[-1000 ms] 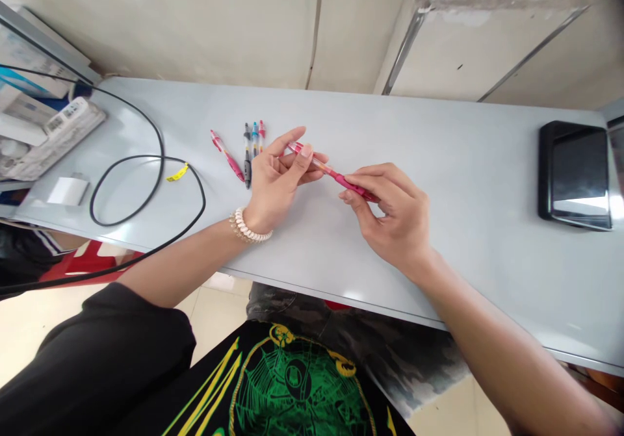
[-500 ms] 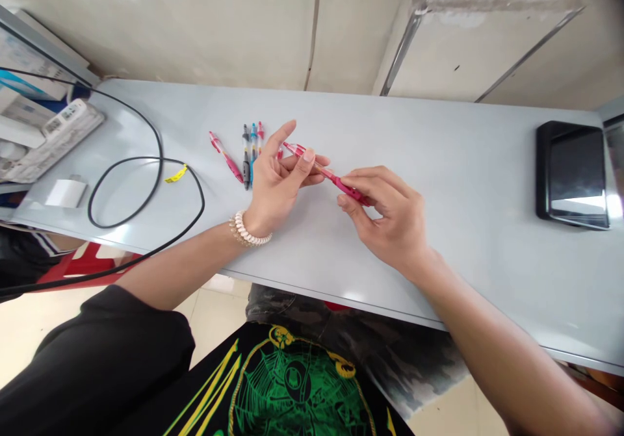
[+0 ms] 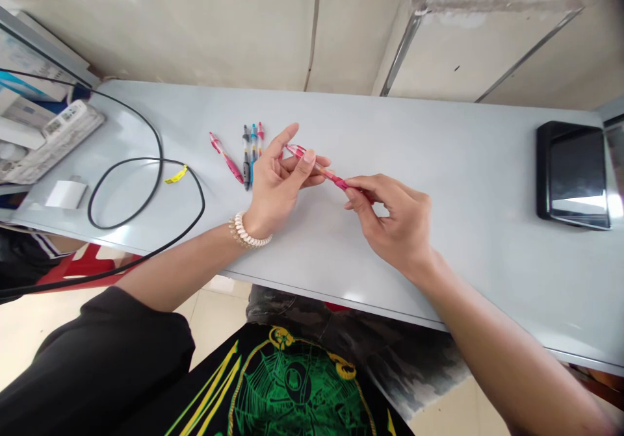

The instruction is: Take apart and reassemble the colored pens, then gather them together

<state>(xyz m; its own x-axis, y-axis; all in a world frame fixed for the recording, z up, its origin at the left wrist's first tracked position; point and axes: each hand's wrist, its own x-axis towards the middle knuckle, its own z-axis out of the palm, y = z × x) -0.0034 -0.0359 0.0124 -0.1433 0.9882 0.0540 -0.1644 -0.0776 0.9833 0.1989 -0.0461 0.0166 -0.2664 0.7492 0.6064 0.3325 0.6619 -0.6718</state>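
Note:
A pink pen (image 3: pixel 336 178) with a clear barrel is held in the air between both hands, above the table. My left hand (image 3: pixel 280 179) pinches its clear upper part between thumb and fingers, the index finger raised. Around the pink grip end, the fingertips of my right hand (image 3: pixel 392 212) are closed and hide the tip. Beyond and left of my left hand lie a pink pen (image 3: pixel 227 156), a black pen (image 3: pixel 246 156), a blue pen (image 3: pixel 253 142) and a red-topped pen (image 3: pixel 260 134); my left hand partly covers some of them.
A black cable (image 3: pixel 160 143) with a yellow tag (image 3: pixel 176 175) loops over the left of the table (image 3: pixel 487 228). Near it are a white adapter (image 3: pixel 67 193) and boxes (image 3: pixel 58 140). A black device (image 3: pixel 572 175) stands at the far right, and a wall (image 3: pixel 219 39) runs along the back.
My right hand has shifted slightly to the right, and its fingers have changed their grip around the pen's pink end. My left hand has barely moved.

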